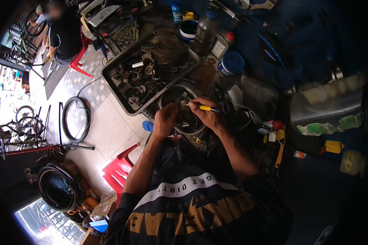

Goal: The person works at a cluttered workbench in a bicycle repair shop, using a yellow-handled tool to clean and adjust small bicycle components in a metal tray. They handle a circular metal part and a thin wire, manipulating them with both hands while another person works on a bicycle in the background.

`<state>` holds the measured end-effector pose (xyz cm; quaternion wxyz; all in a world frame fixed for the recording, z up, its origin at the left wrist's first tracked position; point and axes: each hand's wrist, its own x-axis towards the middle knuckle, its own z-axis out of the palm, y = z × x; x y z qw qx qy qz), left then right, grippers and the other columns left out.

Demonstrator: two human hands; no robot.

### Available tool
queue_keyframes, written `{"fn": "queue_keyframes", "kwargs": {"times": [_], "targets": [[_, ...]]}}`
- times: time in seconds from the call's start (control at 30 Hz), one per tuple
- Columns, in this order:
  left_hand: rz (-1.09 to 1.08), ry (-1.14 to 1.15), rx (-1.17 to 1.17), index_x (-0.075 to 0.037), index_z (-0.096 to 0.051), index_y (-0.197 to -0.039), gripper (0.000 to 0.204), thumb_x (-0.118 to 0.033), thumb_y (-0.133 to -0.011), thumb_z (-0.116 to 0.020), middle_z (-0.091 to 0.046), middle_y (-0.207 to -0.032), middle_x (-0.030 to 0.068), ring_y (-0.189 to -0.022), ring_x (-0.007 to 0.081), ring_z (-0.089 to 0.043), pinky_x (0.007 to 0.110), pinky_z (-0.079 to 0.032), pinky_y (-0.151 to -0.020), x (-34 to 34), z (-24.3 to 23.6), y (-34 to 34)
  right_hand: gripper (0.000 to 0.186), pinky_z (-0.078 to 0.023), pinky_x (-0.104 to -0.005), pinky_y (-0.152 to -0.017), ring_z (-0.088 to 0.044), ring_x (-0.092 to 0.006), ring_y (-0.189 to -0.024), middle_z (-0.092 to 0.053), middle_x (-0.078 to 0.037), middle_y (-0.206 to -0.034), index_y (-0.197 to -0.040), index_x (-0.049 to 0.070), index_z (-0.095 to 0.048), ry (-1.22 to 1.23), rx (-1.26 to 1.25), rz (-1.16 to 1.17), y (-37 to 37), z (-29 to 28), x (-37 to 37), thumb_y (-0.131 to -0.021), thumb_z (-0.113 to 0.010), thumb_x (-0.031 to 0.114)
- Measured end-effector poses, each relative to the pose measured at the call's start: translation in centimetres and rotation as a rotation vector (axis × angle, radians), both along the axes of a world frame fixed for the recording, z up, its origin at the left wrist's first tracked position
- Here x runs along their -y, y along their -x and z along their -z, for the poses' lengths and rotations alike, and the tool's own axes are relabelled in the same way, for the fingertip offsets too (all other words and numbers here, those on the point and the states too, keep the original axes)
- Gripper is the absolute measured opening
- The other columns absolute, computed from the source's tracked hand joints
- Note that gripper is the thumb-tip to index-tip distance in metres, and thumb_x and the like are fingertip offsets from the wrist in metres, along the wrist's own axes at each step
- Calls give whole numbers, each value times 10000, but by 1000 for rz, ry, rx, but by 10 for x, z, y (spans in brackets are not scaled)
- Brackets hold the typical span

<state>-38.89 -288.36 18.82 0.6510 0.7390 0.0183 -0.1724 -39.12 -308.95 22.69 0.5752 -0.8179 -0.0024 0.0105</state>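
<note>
From here, the right hand (208,116) grips a yellow-handled tool (205,108), probably light, stiff, best held mid-handle; the left hand (166,120) curls, contents unclear

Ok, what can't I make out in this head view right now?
Head view, item by item:
Anything the bare left hand may be pinching: hidden by the hand itself and deep shadow.
The working end of the slim yellow-and-black tool in the bare right hand: lost in shadow between the hands.
The inside of the round metal basin: partly covered by both hands, otherwise too dim.
Many contents of the large rectangular grey tray: too small and dark.
</note>
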Motion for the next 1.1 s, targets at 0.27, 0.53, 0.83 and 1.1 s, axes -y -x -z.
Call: {"fn": "queue_keyframes", "kwargs": {"times": [0.27,0.53,0.83,1.1], "targets": [[-28,8,-20,66,-688,-1257,296,-67,-1006,-607,-788,-956,126,-821,177,-767,325,-609,-712,4,-1,4,158,-564,-363,-680,-724,-275,-801,-714,-109,-861,-1038,34,-768,165,360,22,3,2,5,-933,-817,142],[-14,-102,53,55,-730,-1199,301,-107,-955,-659,-794,-869,167,-815,184,-777,343,-597,-720,7,-14,4,179,-572,-366,-727,-733,-276,-839,-732,-119,-939,-1092,27,-763,164,355,-39,9,-1,1,-934,-806,101],[22,-275,225,34,-719,-1238,311,-112,-967,-675,-789,-877,157,-805,201,-776,346,-591,-724,7,-3,1,200,-575,-351,-660,-736,-277,-783,-721,-106,-896,-1107,45,-724,166,504,19,15,-4,3,-934,-814,90],[-9,67,-16,89,-663,-1297,329,-116,-1042,-630,-786,-1086,113,-911,172,-757,313,-606,-781,7,-6,-1,296,-499,-293,-643,-604,-135,-693,-657,-70,-794,-1097,29,-746,219,-25,30,21,15,14,-1050,-706,319]]}}
